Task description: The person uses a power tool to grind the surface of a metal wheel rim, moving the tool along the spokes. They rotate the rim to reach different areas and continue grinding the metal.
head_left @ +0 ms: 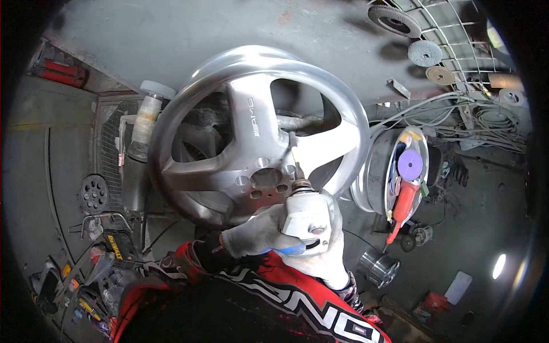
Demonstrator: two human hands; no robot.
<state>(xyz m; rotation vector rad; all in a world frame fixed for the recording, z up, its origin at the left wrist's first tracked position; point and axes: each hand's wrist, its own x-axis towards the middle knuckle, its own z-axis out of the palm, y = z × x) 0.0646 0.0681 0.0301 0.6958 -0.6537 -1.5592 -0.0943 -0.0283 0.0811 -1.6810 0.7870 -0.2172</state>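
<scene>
A bare-metal car wheel [246, 151] with broad spokes and AMG lettering faces me, upright. Both my hands, in gloves, are wrapped around a white power drill [307, 215] with a metal chuck. My left hand [254, 233] grips its left side, thumb across the body. Around the right side and underneath closes my right hand [329, 254], its fingers partly hidden by the tool. The thin bit [294, 150] reaches up to the inner edge of a spoke, near the hub and bolt holes.
To the right, a second wheel rim [377, 171] carries a red power tool [405, 203] and a purple disc [410, 164]. Abrasive wheels [424, 52] hang on a wire rack above coiled cables [494, 123]. A cylindrical machine [140, 148] stands left; tools and bags clutter the lower left.
</scene>
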